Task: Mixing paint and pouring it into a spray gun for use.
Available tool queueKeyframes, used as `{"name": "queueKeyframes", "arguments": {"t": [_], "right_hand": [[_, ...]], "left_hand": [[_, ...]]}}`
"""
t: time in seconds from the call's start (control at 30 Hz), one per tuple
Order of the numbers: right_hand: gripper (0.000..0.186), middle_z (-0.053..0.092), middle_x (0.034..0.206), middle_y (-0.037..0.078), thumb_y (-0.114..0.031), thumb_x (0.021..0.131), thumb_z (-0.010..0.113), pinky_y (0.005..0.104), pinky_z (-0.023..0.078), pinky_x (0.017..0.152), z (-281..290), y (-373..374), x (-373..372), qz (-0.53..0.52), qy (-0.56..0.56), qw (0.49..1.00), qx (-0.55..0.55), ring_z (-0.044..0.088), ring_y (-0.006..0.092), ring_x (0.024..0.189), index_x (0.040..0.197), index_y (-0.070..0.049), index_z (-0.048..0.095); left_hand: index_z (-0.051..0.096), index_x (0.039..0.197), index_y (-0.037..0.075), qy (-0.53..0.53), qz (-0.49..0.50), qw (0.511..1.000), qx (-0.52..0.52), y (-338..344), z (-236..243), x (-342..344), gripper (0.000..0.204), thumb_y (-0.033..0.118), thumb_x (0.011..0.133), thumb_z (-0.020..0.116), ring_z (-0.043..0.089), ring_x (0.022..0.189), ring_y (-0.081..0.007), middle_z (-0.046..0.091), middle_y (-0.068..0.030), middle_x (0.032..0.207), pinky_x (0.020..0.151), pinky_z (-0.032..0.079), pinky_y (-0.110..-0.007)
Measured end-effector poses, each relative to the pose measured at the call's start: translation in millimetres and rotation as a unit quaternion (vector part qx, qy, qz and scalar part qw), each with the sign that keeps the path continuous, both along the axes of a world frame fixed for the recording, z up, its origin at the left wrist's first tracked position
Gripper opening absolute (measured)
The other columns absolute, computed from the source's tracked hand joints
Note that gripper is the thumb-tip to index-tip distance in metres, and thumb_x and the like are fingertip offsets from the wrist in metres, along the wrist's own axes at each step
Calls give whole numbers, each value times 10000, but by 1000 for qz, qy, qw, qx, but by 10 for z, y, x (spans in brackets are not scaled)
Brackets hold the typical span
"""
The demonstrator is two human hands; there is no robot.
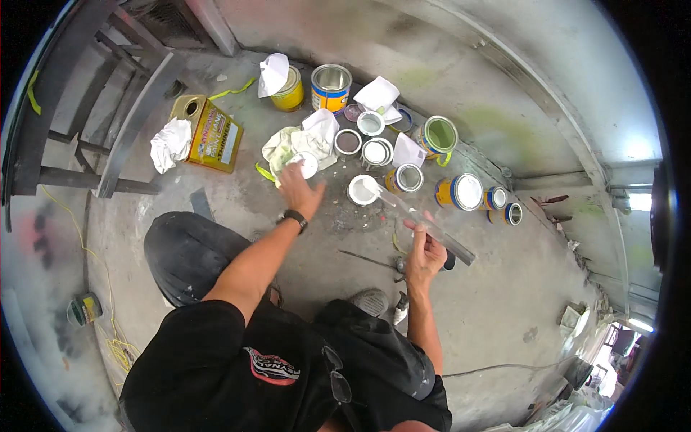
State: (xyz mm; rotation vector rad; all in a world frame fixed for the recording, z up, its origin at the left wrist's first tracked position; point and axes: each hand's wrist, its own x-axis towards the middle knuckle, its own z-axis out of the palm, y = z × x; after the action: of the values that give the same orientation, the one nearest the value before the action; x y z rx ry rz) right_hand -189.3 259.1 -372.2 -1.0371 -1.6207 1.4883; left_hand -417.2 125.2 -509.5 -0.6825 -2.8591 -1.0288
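Observation:
My left hand (301, 189) reaches to a white lid (310, 165) on a crumpled pale rag (277, 147), thumb spread from the fingers; I cannot tell whether the fingertips touch the lid. My right hand (425, 248) grips a long translucent flat stick (450, 242), its far end coated white, at the rim of an open can of white paint (360, 193). Nearby stand a small lidded can (375, 151), a can with dark contents (348, 142) and a can with a metal rim (409, 176).
A yellow rectangular thinner can (216, 137) with a white rag (168, 144) stands left. More paint cans (458, 192) line the grey wall (504, 86). A dark rack (133, 129) stands upper left. A thin rod (363, 259), yellow cord (119, 349) and hose (504, 366) lie on the floor.

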Motion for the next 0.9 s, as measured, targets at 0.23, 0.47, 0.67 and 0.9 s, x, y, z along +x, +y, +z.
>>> {"name": "queueKeyframes", "arguments": {"t": [0.23, 0.47, 0.67, 0.9], "right_hand": [[287, 695, 1168, 114, 20, 992, 564, 244, 498, 782, -247, -101, 59, 112, 64, 991, -27, 688, 158, 968, 1264, -2, 651], [394, 717, 1194, 136, 71, 887, 564, 344, 484, 988, -284, -137, 122, 187, 38, 981, 47, 682, 199, 1079, 1249, -40, 675], [458, 687, 1177, 210, 101, 825, 545, 430, 513, 967, -186, -169, 193, 292, -38, 948, 120, 665, 387, 1081, 1239, -50, 671], [605, 646, 1212, 248, 128, 785, 515, 454, 515, 976, -248, -240, 166, 362, -47, 916, 167, 639, 419, 1098, 1349, -77, 594]], "left_hand": [[563, 1290, 147, -16, 42, 993, -107, -79, 25, -495, 713, 391, 689, 857, 493, 1222, -336, 559, -107, 1300, 986, 374, -539], [581, 1206, 2, -15, -66, 972, 225, 503, 602, -511, 618, 303, 749, 868, 573, 1098, -340, 624, -177, 1156, 964, 453, -429], [591, 1241, 72, -36, -396, 909, 125, 1519, 1285, -173, 632, 307, 724, 871, 548, 1175, -329, 620, -135, 1226, 1028, 425, -429], [604, 1138, 95, 0, -522, 846, 108, 2643, 971, 764, 580, 282, 655, 864, 546, 1084, -357, 620, -127, 1146, 944, 437, -463]]}}
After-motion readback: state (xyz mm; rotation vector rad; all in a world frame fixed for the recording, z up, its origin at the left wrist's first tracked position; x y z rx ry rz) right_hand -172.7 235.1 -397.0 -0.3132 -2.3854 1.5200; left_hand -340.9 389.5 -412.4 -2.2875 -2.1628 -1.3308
